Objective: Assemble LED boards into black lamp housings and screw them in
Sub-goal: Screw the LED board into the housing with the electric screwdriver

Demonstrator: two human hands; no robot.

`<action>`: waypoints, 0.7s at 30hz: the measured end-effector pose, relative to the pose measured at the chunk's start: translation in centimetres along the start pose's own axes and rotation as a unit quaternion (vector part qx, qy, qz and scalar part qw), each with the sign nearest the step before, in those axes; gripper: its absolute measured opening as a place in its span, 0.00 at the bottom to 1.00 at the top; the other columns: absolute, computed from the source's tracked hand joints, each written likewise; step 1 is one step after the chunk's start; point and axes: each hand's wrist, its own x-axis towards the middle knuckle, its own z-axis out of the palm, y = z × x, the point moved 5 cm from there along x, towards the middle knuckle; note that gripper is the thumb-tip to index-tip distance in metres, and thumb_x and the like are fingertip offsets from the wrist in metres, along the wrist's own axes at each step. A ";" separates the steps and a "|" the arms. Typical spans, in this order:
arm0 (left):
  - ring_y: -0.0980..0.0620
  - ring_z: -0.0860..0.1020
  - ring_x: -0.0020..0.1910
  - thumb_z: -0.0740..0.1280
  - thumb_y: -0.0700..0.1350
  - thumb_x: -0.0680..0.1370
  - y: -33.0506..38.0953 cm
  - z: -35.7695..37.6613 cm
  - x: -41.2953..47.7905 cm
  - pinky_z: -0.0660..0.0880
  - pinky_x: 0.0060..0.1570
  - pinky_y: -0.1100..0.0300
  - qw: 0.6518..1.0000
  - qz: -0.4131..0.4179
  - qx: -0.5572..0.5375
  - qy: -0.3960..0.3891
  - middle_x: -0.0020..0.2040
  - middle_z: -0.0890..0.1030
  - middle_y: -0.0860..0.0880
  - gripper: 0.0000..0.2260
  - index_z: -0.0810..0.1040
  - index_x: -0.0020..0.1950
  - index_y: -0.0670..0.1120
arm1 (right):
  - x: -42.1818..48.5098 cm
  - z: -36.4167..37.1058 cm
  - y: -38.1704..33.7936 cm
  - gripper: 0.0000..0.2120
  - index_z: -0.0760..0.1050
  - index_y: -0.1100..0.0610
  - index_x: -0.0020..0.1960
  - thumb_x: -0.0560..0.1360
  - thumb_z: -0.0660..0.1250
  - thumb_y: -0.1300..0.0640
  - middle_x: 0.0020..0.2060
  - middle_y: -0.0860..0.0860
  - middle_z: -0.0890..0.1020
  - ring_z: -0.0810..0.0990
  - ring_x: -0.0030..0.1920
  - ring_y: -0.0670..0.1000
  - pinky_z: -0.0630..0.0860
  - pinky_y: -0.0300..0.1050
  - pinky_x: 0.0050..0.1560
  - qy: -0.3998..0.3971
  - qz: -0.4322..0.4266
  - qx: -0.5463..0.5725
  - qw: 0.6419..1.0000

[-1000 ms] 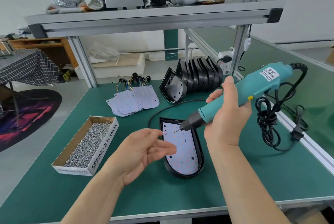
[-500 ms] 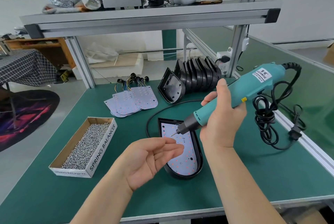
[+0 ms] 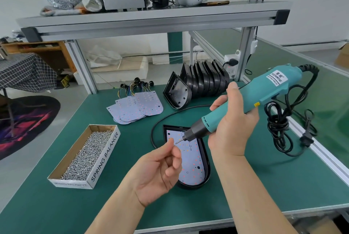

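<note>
A black lamp housing point(image 3: 207, 174) lies flat on the green mat with a white LED board point(image 3: 191, 158) seated inside it. My right hand point(image 3: 231, 126) grips a teal electric screwdriver point(image 3: 247, 97), held slanted, its bit tip hovering just above the top of the board. My left hand point(image 3: 156, 169) is palm up in front of the housing. Its thumb and forefinger are pinched together right at the bit tip, apparently on a small screw that is barely visible.
A cardboard box point(image 3: 106, 155) full of screws sits at the left. Loose LED boards point(image 3: 136, 107) with wires lie behind it, next to a row of empty black housings point(image 3: 204, 82). The screwdriver's coiled cord point(image 3: 279, 120) lies at the right. A metal shelf point(image 3: 151, 20) spans overhead.
My left hand's fingers have curled from relaxed into a pinch and risen to the bit tip. The screwdriver has dipped slightly toward them.
</note>
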 end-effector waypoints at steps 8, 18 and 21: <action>0.53 0.66 0.22 0.69 0.46 0.75 -0.1 0.3 0.1 0.63 0.22 0.66 0.997 0.013 0.029 -0.072 0.29 0.71 0.44 0.12 0.77 0.37 0.39 | 0.1 -0.3 0.1 0.09 0.71 0.53 0.40 0.73 0.70 0.52 0.25 0.48 0.75 0.72 0.27 0.51 0.71 0.41 0.33 0.010 0.018 0.001 1.000; 0.54 0.67 0.22 0.79 0.46 0.70 -0.1 0.2 0.5 0.64 0.21 0.67 0.994 0.019 0.042 -0.100 0.31 0.72 0.43 0.15 0.78 0.39 0.38 | 0.1 -0.7 -0.3 0.09 0.71 0.52 0.40 0.73 0.70 0.53 0.25 0.49 0.74 0.72 0.27 0.50 0.71 0.41 0.31 0.023 0.022 0.018 0.999; 0.54 0.67 0.22 0.68 0.46 0.79 -0.1 0.0 0.5 0.64 0.20 0.67 0.996 0.021 0.038 -0.084 0.31 0.73 0.44 0.13 0.79 0.39 0.38 | 0.1 -0.7 -0.3 0.09 0.70 0.53 0.40 0.73 0.70 0.53 0.25 0.49 0.74 0.72 0.27 0.50 0.71 0.41 0.31 0.019 0.022 0.019 0.999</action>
